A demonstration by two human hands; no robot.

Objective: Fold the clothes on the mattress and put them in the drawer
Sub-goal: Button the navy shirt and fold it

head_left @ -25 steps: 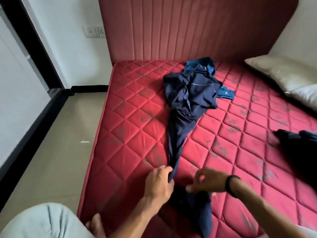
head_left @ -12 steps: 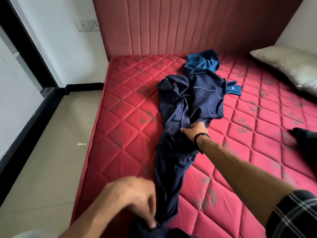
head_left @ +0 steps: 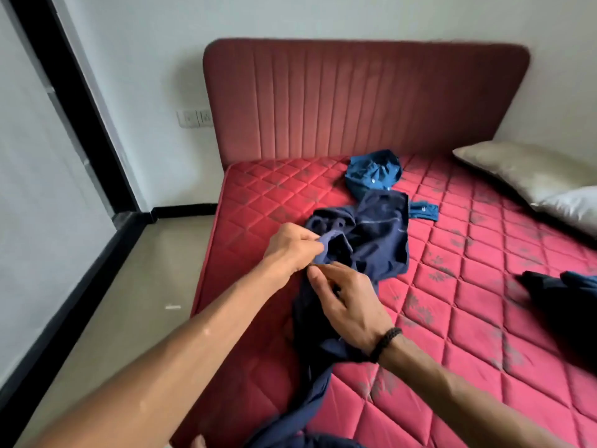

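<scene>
A long navy garment point(head_left: 374, 240) lies crumpled down the left part of the red quilted mattress point(head_left: 468, 318), its lower end trailing off the near edge. My left hand point(head_left: 290, 250) pinches a fold of its cloth near the waist end. My right hand point(head_left: 349, 305), with a black wristband, lies on the garment just below with curled fingers, pinching the fabric. A brighter blue shirt point(head_left: 371, 171) sits bunched behind the navy garment near the headboard. Another dark garment point(head_left: 562, 292) lies at the mattress's right edge. No drawer is in view.
A padded red headboard point(head_left: 355, 98) stands behind the mattress. Two pillows point(head_left: 529, 173) lie at the back right. Beige floor point(head_left: 129, 302) runs along the left side of the bed, bounded by a black-framed glass door point(head_left: 74, 101). A wall socket point(head_left: 193, 118) sits beside the headboard.
My left hand has moved from the garment's near end up to its waist end and taken hold of a fold. My right hand slid back toward me. My view has risen.
</scene>
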